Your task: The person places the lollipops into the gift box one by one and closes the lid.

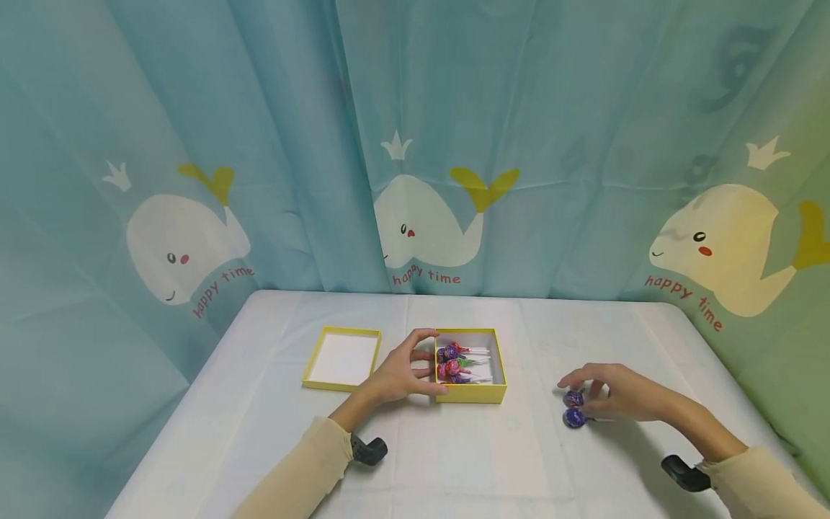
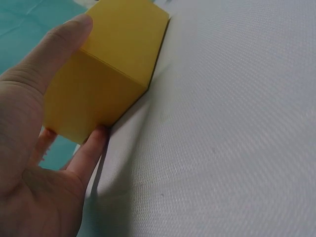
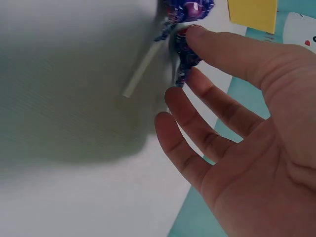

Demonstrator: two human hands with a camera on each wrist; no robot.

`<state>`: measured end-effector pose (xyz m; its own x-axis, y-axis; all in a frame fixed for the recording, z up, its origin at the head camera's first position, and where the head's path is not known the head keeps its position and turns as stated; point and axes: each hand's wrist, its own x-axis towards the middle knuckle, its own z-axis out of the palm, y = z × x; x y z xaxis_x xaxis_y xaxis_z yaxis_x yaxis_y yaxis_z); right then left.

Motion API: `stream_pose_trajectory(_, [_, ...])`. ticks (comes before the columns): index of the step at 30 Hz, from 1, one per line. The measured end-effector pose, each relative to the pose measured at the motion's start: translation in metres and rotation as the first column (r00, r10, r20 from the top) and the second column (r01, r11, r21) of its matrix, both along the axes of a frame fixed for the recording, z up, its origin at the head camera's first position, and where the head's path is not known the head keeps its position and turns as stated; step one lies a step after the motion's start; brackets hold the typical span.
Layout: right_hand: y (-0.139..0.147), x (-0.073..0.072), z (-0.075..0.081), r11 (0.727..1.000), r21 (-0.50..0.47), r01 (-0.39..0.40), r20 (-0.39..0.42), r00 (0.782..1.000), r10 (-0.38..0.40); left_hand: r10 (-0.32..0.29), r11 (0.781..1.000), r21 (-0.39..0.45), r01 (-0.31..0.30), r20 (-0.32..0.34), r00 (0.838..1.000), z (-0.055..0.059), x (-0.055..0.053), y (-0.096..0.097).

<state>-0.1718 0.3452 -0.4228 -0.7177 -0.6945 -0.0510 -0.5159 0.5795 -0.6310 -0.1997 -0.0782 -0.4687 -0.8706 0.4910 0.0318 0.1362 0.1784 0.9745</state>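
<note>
My left hand (image 1: 395, 371) grips the left end of an open yellow box (image 1: 472, 393), thumb at the near corner and fingers round the far one. Inside, several wrapped lollipops (image 1: 454, 369) lie with white sticks pointing right. My right hand (image 1: 625, 393) is low over the table at two purple-wrapped lollipops. It pinches the farther lollipop (image 1: 573, 398) between thumb and fingers; in the right wrist view the thumb (image 3: 222, 47) covers part of that candy, and its stick is mostly hidden. The nearer lollipop (image 1: 574, 418) lies beside it, its white stick (image 3: 140, 71) showing.
A shallow yellow lid (image 1: 341, 359) with a white inside lies left of the box. The white-covered table (image 1: 415, 461) ends at a blue curtain (image 1: 311, 144) with printed whales behind it.
</note>
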Motion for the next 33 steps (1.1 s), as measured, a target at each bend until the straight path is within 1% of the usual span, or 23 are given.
stream_pose_trajectory(2, [0.0003,-0.0001,-0.0034,1.0,-0.01,-0.009,-0.018,1.0,0.009,0.0,1.0,0.0,0.0,0.004,1.0,0.001,0.0007,0.0002])
stream_pose_trajectory(5, [0.0007,-0.0002,-0.0069,0.999,-0.026,-0.023,-0.069,0.997,0.022,-0.002,1.0,0.001,0.002,0.006,1.0,0.0007,0.0008,0.0002])
stream_pose_trajectory(7, [0.0002,-0.0002,-0.0079,0.999,-0.03,-0.019,-0.082,0.997,0.016,-0.002,1.0,0.002,0.002,0.006,1.0,0.0003,0.0006,0.0002])
stream_pose_trajectory(14, [-0.0035,0.001,-0.0064,0.999,-0.001,0.033,-0.041,0.999,-0.033,-0.001,1.0,0.005,0.001,0.002,1.0,-0.0008,0.0002,0.0001])
stream_pose_trajectory(22, [-0.0029,0.0026,-0.007,0.999,-0.002,0.042,-0.044,0.998,-0.042,0.007,1.0,-0.006,-0.007,0.008,1.0,-0.0016,0.0005,0.0])
stream_pose_trajectory(28, [-0.0017,0.0033,-0.0079,0.998,-0.007,0.058,-0.019,0.998,-0.058,0.006,1.0,-0.005,-0.006,0.015,1.0,-0.0024,0.0003,0.0005])
stream_pose_trajectory(31, [-0.0015,0.0031,-0.0089,0.999,-0.018,0.049,-0.032,0.998,-0.05,0.006,1.0,-0.001,-0.006,0.017,1.0,-0.0025,0.0003,0.0007])
stream_pose_trajectory(33, [-0.0016,0.0027,-0.0093,0.999,-0.03,0.039,-0.065,0.997,-0.041,0.007,1.0,0.001,-0.007,0.02,1.0,-0.0024,0.0006,0.0005])
